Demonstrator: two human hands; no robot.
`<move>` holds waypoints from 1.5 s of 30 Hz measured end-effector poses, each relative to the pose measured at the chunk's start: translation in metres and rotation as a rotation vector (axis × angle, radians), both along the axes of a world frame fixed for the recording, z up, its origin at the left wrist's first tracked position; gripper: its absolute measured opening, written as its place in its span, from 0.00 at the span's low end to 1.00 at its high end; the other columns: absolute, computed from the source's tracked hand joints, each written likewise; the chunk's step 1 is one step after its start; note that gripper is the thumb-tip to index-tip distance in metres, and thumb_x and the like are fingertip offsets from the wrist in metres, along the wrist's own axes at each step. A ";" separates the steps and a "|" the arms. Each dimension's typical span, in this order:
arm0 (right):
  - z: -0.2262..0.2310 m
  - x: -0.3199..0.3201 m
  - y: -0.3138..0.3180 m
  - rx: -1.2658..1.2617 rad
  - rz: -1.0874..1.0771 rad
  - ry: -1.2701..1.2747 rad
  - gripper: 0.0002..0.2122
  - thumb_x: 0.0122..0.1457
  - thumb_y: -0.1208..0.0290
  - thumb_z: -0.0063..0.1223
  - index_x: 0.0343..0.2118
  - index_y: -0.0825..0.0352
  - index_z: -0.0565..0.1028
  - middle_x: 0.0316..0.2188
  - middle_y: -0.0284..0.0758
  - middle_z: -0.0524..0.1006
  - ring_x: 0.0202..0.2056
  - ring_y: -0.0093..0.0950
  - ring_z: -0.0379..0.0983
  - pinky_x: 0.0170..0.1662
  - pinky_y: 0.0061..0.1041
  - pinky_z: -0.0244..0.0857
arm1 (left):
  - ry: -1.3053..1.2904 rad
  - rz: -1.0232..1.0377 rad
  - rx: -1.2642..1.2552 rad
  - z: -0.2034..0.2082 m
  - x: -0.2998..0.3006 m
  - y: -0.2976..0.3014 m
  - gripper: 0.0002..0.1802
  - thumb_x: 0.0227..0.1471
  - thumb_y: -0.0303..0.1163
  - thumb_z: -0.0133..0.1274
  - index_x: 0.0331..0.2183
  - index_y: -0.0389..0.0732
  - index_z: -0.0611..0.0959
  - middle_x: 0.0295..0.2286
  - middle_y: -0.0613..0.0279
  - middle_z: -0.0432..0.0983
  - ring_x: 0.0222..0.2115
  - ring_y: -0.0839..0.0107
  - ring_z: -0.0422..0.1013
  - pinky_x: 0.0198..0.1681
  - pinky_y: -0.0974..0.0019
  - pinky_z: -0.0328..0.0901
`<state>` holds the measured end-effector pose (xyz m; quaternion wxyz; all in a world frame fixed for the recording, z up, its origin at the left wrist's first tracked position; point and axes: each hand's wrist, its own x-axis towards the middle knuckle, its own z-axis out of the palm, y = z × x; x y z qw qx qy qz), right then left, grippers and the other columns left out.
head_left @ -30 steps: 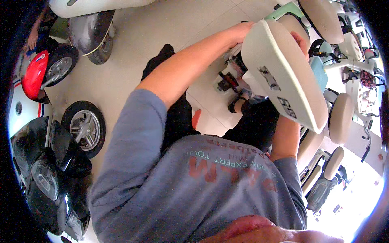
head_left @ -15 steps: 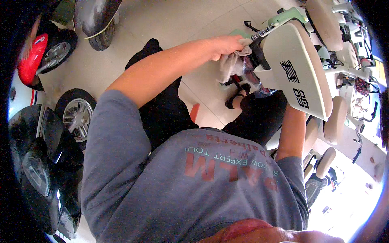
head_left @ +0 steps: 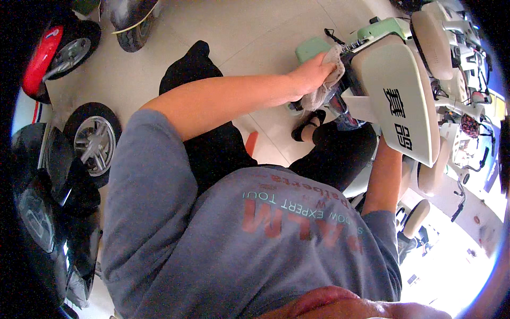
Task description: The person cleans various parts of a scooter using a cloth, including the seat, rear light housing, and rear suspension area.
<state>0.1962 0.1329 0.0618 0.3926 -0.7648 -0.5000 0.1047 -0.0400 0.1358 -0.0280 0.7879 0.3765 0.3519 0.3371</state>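
Observation:
My left hand [head_left: 311,77] is closed round a pale, crumpled cloth [head_left: 319,100]. It presses the cloth beside the metal spring and dark parts [head_left: 348,80] under the seat of a light-coloured scooter. The seat backrest [head_left: 401,103], cream with a white back and dark printed characters, stands on the right, tilted. My right forearm [head_left: 385,173] goes up behind this backrest, which hides my right hand. A clear plastic wrapping [head_left: 345,118] hangs below the seat, near the cloth.
More scooters with beige seats [head_left: 431,45] crowd the right side. At left stand a black scooter [head_left: 58,212], a wheel [head_left: 94,146] and a red fender [head_left: 42,64]; another front wheel [head_left: 135,34] is at the top. Tiled floor [head_left: 255,32] lies between. A green part [head_left: 312,49] sits beyond my hand.
My left hand and the cloth have moved a little right and down, and the cloth now folds up over the fingers. The surroundings have shifted slightly in the view.

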 end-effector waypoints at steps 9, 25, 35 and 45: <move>0.001 0.006 0.002 -0.028 0.014 0.020 0.20 0.58 0.65 0.53 0.52 0.65 0.69 0.45 0.36 0.75 0.45 0.26 0.72 0.51 0.25 0.63 | 0.217 0.223 0.048 -0.007 0.024 0.051 0.21 0.54 0.43 0.45 0.45 0.39 0.75 0.35 0.49 0.74 0.36 0.60 0.70 0.34 0.54 0.66; 0.014 0.011 -0.013 -0.244 0.038 0.151 0.21 0.60 0.67 0.51 0.55 0.66 0.65 0.49 0.36 0.72 0.48 0.26 0.69 0.54 0.24 0.61 | 0.049 -0.028 -0.295 -0.028 0.039 0.041 0.19 0.55 0.42 0.40 0.29 0.39 0.79 0.26 0.53 0.76 0.25 0.60 0.72 0.26 0.55 0.64; 0.023 0.034 0.097 -0.221 0.332 0.121 0.20 0.58 0.68 0.53 0.54 0.65 0.69 0.49 0.34 0.72 0.49 0.24 0.67 0.55 0.23 0.58 | 0.460 -0.049 -0.015 -0.029 0.076 0.098 0.24 0.52 0.44 0.45 0.38 0.33 0.81 0.33 0.41 0.77 0.33 0.50 0.75 0.37 0.51 0.67; -0.017 0.029 0.196 -0.055 0.278 0.088 0.16 0.57 0.66 0.54 0.46 0.66 0.76 0.44 0.33 0.76 0.47 0.23 0.69 0.51 0.23 0.59 | 0.462 0.405 0.126 -0.026 0.089 0.129 0.25 0.54 0.49 0.44 0.45 0.41 0.78 0.45 0.41 0.72 0.49 0.44 0.67 0.51 0.49 0.61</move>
